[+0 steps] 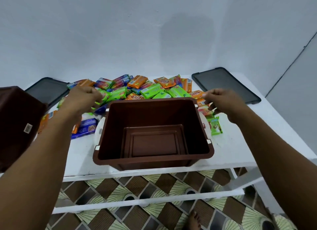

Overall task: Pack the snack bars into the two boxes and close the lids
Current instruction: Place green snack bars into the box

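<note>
Snack bars (151, 90) lie heaped just beyond both hands. Between the hands stands the empty brown box (154, 158). The left hand (82, 99) and right hand (223, 101) curl over the heap's edges; whether they grip anything cannot be told. A second box (17, 123) sits outside the left hand, its contents hidden.

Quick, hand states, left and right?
Left hand: curled over green snack bars, grip cannot be told.
Right hand: curled at orange snack bar, grip cannot be told.

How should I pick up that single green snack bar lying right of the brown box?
Pinch the green snack bar across its long edges from above, coming from the right with the right hand: it lies flat, and the brown box stands close on its left.
</note>
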